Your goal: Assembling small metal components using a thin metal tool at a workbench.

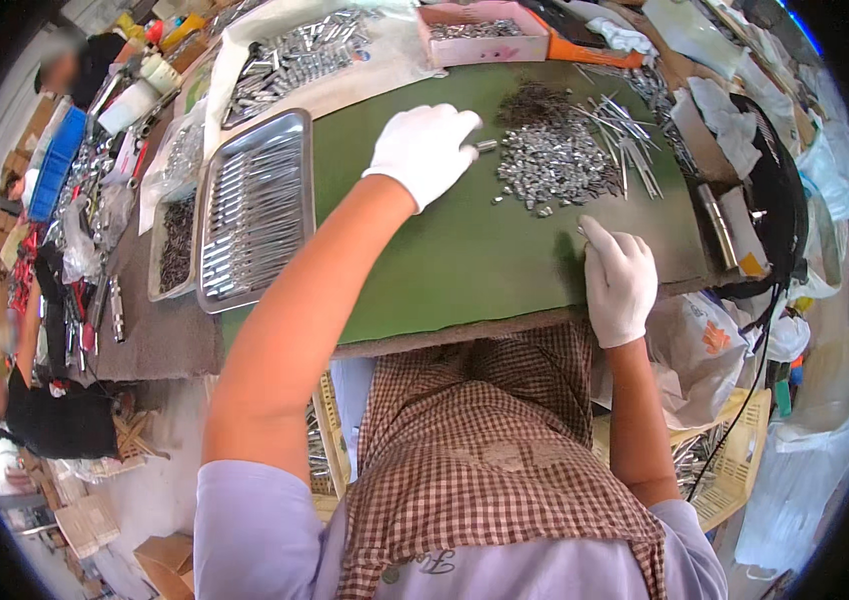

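My left hand (423,150), in a white glove, is over the upper middle of the green mat (425,270). Its fingertips pinch a small silver metal cylinder (486,146). My right hand (621,278), also gloved in white, is low over the mat's right part. Thumb and index finger come together there around a tiny shiny metal part (581,231), whose shape is mostly hidden. Just beyond lies a heap of small silver metal sleeves (550,165). Dark screws or pins (535,103) are piled behind it, and long thin metal rods (630,140) lie to its right.
A steel tray (309,190) with rows of rod-like metal parts stands left of the mat. Beside it is a plastic box of dark small parts (177,245). Farther back are a pink box (535,48) and loose metal cylinders (295,60). Other people work at the far left.
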Action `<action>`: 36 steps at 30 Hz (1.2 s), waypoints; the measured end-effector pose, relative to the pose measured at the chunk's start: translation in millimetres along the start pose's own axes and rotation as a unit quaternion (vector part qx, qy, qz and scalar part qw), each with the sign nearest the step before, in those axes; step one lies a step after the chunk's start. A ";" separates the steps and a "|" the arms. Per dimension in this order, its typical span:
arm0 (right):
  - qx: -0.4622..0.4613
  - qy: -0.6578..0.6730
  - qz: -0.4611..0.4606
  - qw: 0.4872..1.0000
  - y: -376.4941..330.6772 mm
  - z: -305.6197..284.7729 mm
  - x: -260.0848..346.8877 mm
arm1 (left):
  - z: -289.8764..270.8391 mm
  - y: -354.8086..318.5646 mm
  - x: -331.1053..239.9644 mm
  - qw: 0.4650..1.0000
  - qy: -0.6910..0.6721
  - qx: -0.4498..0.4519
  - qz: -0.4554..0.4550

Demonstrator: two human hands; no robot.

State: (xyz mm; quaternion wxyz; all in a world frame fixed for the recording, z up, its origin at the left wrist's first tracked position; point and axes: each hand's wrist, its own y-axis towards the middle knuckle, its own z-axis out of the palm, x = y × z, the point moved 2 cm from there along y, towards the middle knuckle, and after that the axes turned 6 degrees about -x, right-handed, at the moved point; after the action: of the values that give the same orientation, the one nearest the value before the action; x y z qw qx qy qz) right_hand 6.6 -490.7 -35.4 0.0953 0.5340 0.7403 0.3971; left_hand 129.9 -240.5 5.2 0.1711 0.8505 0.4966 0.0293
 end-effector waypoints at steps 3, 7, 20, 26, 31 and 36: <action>0.020 0.002 0.004 1.000 1.3 -2.6 -1.4 | 20.6 13.0 -1.0 0.999 0.013 0.038 -0.033; -0.026 0.025 0.037 0.999 -2.9 -0.4 -5.9 | -3.7 -10.4 -20.5 1.000 -0.016 -0.010 -0.004; 0.162 0.081 -0.043 0.982 7.1 -17.9 -9.0 | 14.6 -96.6 -120.9 0.973 -0.176 -0.146 -0.019; 0.173 0.089 -0.036 0.980 9.6 -16.7 -11.3 | 15.1 -96.1 -119.5 0.967 -0.207 -0.144 -0.043; 0.178 0.094 -0.063 0.978 14.1 -13.0 -9.4 | 14.6 -95.5 -118.6 0.966 -0.216 -0.130 -0.048; 0.129 0.157 0.017 0.979 19.0 -14.4 -12.0 | 17.3 -95.2 -116.8 0.965 -0.221 -0.137 -0.044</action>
State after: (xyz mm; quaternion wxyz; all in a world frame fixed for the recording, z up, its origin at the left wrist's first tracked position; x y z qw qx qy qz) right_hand 17.1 -505.9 -16.1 -0.0986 0.4854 0.7818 0.3787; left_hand -4.8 -302.1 -27.5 0.3924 0.7816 0.4746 -0.0995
